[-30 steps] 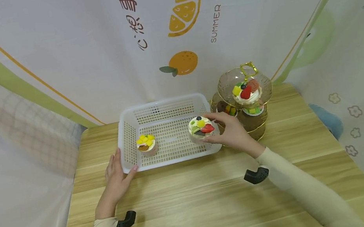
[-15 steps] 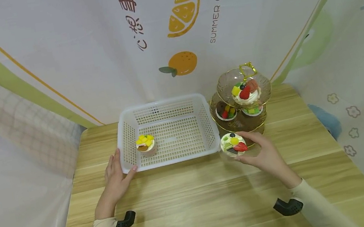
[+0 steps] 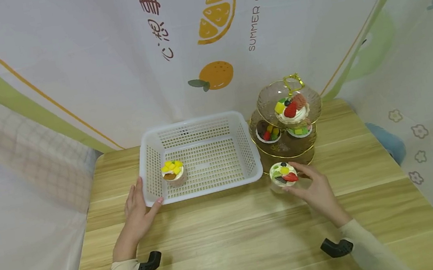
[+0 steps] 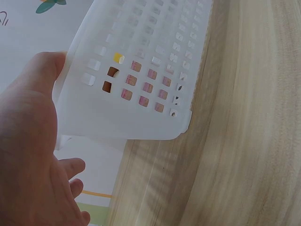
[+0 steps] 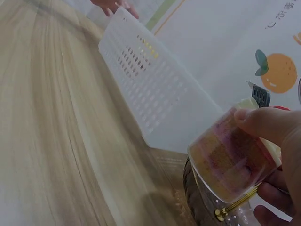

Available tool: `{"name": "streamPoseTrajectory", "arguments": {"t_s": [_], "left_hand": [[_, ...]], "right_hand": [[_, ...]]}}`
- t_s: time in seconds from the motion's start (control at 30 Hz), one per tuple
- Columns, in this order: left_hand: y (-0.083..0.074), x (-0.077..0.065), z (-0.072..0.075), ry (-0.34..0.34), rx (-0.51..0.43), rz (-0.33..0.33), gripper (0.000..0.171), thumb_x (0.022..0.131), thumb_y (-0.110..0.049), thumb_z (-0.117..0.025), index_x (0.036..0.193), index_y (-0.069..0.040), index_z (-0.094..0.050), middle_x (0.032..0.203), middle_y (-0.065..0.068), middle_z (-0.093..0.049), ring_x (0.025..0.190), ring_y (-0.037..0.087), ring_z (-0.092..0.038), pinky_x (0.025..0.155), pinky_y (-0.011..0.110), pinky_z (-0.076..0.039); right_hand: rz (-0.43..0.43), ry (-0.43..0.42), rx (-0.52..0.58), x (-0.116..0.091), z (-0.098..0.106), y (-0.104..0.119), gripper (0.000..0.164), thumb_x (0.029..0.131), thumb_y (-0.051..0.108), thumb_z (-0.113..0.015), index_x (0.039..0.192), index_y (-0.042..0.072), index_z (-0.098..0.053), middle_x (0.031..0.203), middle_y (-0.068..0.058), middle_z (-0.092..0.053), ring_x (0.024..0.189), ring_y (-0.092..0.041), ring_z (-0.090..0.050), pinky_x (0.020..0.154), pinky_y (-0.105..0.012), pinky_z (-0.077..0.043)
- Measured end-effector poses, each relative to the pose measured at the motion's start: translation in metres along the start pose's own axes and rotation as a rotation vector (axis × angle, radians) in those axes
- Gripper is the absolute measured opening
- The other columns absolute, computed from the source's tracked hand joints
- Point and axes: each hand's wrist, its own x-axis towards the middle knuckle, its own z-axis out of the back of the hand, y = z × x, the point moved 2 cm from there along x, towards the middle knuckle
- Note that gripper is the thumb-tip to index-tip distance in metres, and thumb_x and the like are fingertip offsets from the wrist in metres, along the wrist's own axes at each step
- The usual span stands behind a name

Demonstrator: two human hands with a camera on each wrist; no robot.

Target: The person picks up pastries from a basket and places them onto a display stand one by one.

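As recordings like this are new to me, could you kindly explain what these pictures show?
There is no robot here: you see a person's bare left hand and right hand. The wide picture comes from a camera worn on the head; the two closer ones come from cameras on each wrist. On the wooden table stand a white basket with a yellow-topped cup inside and a tiered stand bearing more desserts. The left hand touches the basket's near corner; the right holds a fruit-topped cup.

1. Head: high above left hand [image 3: 137, 213] and right hand [image 3: 314, 189], facing forward, down.
2. Left wrist: close beside left hand, facing basket [image 4: 127, 115].
3. Right wrist: close beside right hand, facing left hand; both wrists share basket.
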Motion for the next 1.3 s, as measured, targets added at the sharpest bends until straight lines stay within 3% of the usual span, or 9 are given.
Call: {"name": "streamPoseTrajectory", "arguments": {"t_s": [0.27, 0.53, 0.67, 0.87, 1.3], "left_hand": [[-0.001, 0.000, 0.000, -0.002, -0.002, -0.004, 0.094, 0.100, -0.048, -0.051, 0.159, -0.012, 0.013, 0.163, 0.031, -0.006, 0.151, 0.049, 0.007, 0.114, 0.074, 0.003], [0.000, 0.000, -0.002, 0.003, -0.005, -0.004, 0.095, 0.099, -0.049, -0.051, 0.159, -0.012, 0.013, 0.164, 0.029, -0.007, 0.151, 0.049, 0.008, 0.113, 0.074, 0.003], [0.000, 0.001, -0.001, 0.004, -0.004, -0.004, 0.094, 0.100, -0.049, -0.051, 0.159, -0.013, 0.014, 0.164, 0.028, -0.006, 0.151, 0.049, 0.008, 0.114, 0.074, 0.003], [0.000, 0.001, 0.000, 0.000, -0.002, -0.006, 0.094, 0.100, -0.047, -0.051, 0.159, -0.012, 0.013, 0.164, 0.030, -0.007, 0.151, 0.049, 0.007, 0.114, 0.073, 0.003], [0.000, 0.000, -0.001, 0.001, -0.002, -0.002, 0.094, 0.100, -0.048, -0.051, 0.159, -0.011, 0.012, 0.164, 0.029, -0.006, 0.151, 0.048, 0.008, 0.114, 0.073, 0.002]], "right_hand": [[-0.037, -0.046, 0.025, 0.010, -0.009, -0.013, 0.070, 0.073, 0.014, -0.088, 0.137, 0.012, -0.059, 0.134, -0.013, -0.062, 0.110, -0.013, -0.054, 0.094, -0.032, -0.044], [-0.027, -0.058, 0.028, 0.016, -0.013, -0.017, 0.068, 0.073, 0.014, -0.088, 0.134, 0.009, -0.061, 0.130, -0.014, -0.064, 0.107, -0.010, -0.052, 0.094, -0.035, -0.044], [-0.035, -0.056, 0.011, 0.019, -0.014, -0.020, 0.067, 0.073, 0.011, -0.087, 0.134, 0.006, -0.060, 0.130, -0.016, -0.063, 0.111, -0.019, -0.054, 0.094, -0.034, -0.043], [-0.059, -0.057, 0.002, 0.022, -0.017, -0.025, 0.066, 0.074, 0.011, -0.086, 0.134, 0.002, -0.058, 0.129, -0.020, -0.062, 0.111, -0.030, -0.057, 0.095, -0.044, -0.045], [-0.133, -0.030, 0.017, 0.029, -0.017, -0.031, 0.063, 0.079, 0.014, -0.083, 0.133, -0.003, -0.056, 0.130, -0.024, -0.058, 0.119, -0.037, -0.054, 0.100, -0.048, -0.043]]}}
